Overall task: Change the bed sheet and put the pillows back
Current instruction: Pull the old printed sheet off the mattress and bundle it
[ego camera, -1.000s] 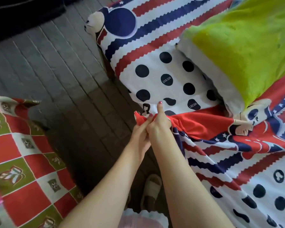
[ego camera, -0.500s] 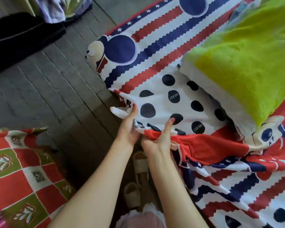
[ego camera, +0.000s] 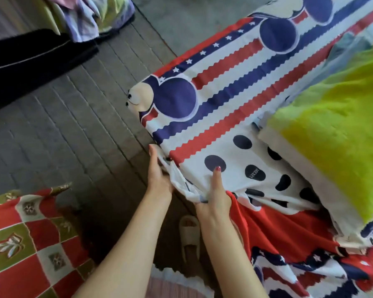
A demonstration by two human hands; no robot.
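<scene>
Grey floorboards fill the frame's left; the patterned bed sheet (ego camera: 235,117) drapes the bed at right. Left hand (ego camera: 158,177) and right hand (ego camera: 215,196) pinch its edge at lower centre, seemingly spreading it. Next probably calls for pulling it taut under the green pillow (ego camera: 336,134).

Grey plank floor (ego camera: 69,117); dark furniture (ego camera: 30,61) upper left.

A cotton bed sheet (ego camera: 230,117) with red, white and navy zigzag stripes and black polka dots; right, a lime-green plush pillow (ego camera: 336,134); near left, a red-and-olive checked cloth (ego camera: 30,244).
</scene>
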